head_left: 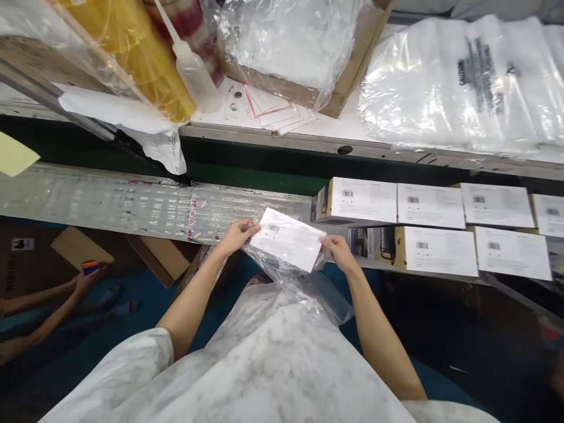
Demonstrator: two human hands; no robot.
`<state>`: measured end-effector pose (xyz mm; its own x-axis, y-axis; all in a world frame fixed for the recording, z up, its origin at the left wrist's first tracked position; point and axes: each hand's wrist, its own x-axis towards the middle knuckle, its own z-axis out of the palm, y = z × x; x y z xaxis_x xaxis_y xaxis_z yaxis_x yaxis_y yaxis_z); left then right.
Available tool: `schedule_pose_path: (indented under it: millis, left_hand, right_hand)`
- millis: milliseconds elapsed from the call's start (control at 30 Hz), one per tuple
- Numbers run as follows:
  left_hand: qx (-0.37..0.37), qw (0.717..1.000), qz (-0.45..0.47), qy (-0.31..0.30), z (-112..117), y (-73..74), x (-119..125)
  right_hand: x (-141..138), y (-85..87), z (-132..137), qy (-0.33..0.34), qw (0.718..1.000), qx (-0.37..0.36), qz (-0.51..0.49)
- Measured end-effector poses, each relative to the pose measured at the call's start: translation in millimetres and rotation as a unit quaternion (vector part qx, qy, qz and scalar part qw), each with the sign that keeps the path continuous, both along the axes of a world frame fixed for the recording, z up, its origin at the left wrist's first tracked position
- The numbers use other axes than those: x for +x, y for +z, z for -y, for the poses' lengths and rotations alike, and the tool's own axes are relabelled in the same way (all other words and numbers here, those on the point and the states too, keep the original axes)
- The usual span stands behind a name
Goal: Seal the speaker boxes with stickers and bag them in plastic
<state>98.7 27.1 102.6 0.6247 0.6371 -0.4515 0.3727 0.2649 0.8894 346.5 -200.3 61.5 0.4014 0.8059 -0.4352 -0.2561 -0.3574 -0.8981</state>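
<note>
Two hands grip one white box point(288, 239) in a clear bag point(304, 282), held in the air in front of the surface point(264, 176). The left hand point(235, 235) pinches its left edge; the right hand point(337, 249) pinches its right edge. More boxes point(434, 226) lie in rows just to the right.

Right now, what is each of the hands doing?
Left hand: closed on the left edge of the white box, which sits in a clear plastic bag.
Right hand: closed on its right edge.
</note>
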Motion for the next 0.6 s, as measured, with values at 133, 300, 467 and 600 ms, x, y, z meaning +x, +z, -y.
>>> schedule_pose_path:
  millis: [133,300,467,600]
  left_hand:
    - [-0.078,0.992,0.071,0.062,-22.7,-10.6,42.8]
    - [-0.158,0.987,0.029,0.002,-44.1,-30.7,77.5]
    - [-0.242,0.970,0.032,0.000,-29.4,-46.9,26.3]
    - [-0.242,0.962,0.081,0.091,-13.3,-60.6,5.2]
  right_hand:
    - [4.9,3.9,0.8,0.004,0.997,-0.008,-0.074]
    - [-11.6,6.0,20.3,-0.069,0.987,0.004,-0.143]
    - [-20.5,-13.1,3.7,-0.231,0.969,0.007,-0.091]
    - [-20.1,-18.9,10.9,-0.135,0.969,-0.027,-0.205]
